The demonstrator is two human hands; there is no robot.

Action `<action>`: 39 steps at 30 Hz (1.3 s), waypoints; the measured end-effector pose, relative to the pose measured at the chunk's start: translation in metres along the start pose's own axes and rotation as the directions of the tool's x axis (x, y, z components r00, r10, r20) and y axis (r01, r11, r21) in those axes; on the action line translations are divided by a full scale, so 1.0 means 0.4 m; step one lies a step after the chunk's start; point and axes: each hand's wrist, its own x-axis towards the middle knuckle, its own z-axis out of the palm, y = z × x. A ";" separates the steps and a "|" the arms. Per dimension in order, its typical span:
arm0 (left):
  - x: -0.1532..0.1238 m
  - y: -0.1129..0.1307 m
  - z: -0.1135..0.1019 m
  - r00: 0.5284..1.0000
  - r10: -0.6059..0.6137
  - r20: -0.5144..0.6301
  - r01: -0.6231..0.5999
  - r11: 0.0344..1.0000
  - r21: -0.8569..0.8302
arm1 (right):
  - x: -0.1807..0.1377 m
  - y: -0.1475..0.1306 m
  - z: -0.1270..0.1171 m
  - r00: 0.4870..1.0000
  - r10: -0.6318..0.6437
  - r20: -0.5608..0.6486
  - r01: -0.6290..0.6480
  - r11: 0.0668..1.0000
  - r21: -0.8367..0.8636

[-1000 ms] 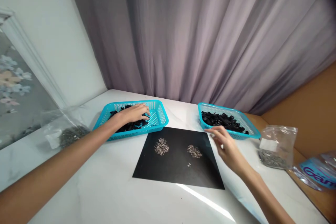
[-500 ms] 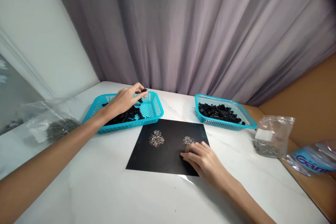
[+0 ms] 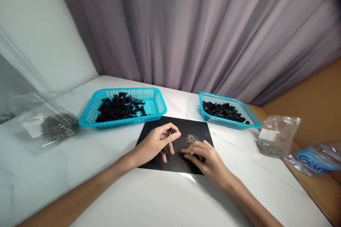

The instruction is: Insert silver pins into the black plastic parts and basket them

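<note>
Left hand [image 3: 156, 142] curls over the black mat [image 3: 177, 165], gripping 1 black part [image 3: 167, 146]; right hand [image 3: 209, 158] arches palm-down, grasp unclear.

A grey-mauve curtain [image 3: 165, 25] hangs in deep vertical folds from eleven to two o'clock, its lower part behind the bench [image 3: 106, 198], which is white with faint grey veining. At ten o'clock stands a plain pale wall [image 3: 39, 14]; pale trim [image 3: 23, 65] slants down toward nine, beside a grey panel [image 3: 12, 81]. A brown surface [image 3: 314, 95] fills three o'clock. Light leaves a bright glare [image 3: 189, 177] near six o'clock.
</note>
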 end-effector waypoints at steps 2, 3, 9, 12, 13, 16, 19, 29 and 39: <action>0.001 -0.021 0.006 1.000 -0.019 -0.002 0.019 1.000 0.006 | 0.002 -0.002 -0.004 0.998 0.066 0.005 -0.066 0.997 0.045; 0.001 -0.027 0.006 1.000 -0.016 -0.005 0.016 1.000 0.009 | 0.002 -0.002 -0.005 0.995 0.095 0.005 -0.095 0.993 0.063; -0.015 -0.023 0.004 0.988 -0.073 0.136 0.082 0.995 -0.063 | 0.001 -0.006 -0.009 0.982 0.188 0.033 -0.191 0.970 0.150; -0.021 -0.012 0.004 0.972 -0.058 0.228 0.086 0.990 -0.115 | 0.001 -0.005 -0.008 0.983 0.176 0.043 -0.181 0.968 0.176; -0.021 -0.010 0.004 0.969 -0.042 0.243 0.076 0.988 -0.133 | 0.001 -0.005 -0.008 0.986 0.164 0.041 -0.169 0.967 0.190; -0.015 -0.012 0.005 0.974 -0.022 0.224 0.057 0.987 -0.152 | 0.003 -0.004 -0.006 0.988 0.150 0.035 -0.154 0.955 0.254; -0.005 -0.017 0.007 0.990 -0.029 0.135 0.046 0.991 -0.123 | 0.005 -0.006 -0.006 0.987 0.154 0.048 -0.161 0.933 0.321; -0.020 -0.018 0.029 0.991 0.038 0.132 -0.037 0.999 -0.013 | 0.007 -0.018 -0.012 0.955 0.296 0.032 -0.275 0.836 0.474; -0.026 -0.030 0.063 0.996 0.094 -0.004 -0.092 0.989 0.119 | 0.005 -0.009 -0.007 0.945 0.328 -0.005 -0.279 0.811 0.514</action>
